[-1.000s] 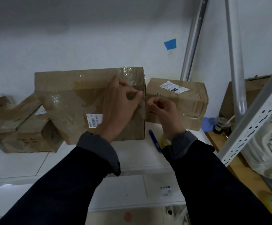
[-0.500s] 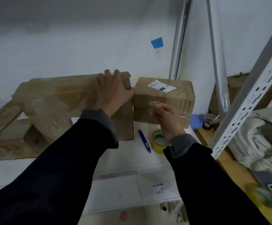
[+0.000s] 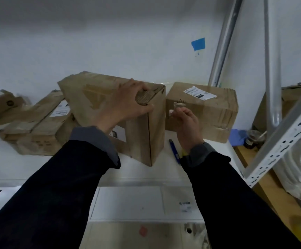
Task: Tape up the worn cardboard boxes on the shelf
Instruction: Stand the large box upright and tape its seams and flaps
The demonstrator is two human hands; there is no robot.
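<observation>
Your left hand (image 3: 122, 105) is gripping the top corner of the tall cardboard box (image 3: 128, 112) standing on the white shelf (image 3: 164, 177), fingers curled over its edge. Your right hand (image 3: 186, 121) is pinching a short tape strip (image 3: 177, 106) beside it. Judged step: positioning the box; next, pressing the strip onto a worn seam.

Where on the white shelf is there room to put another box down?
The white shelf is bare at the front left, before the flat box. The middle is crowded: the left hand grips the tall box, close beside the labelled box; the blue pen lies under the right hand.
</observation>
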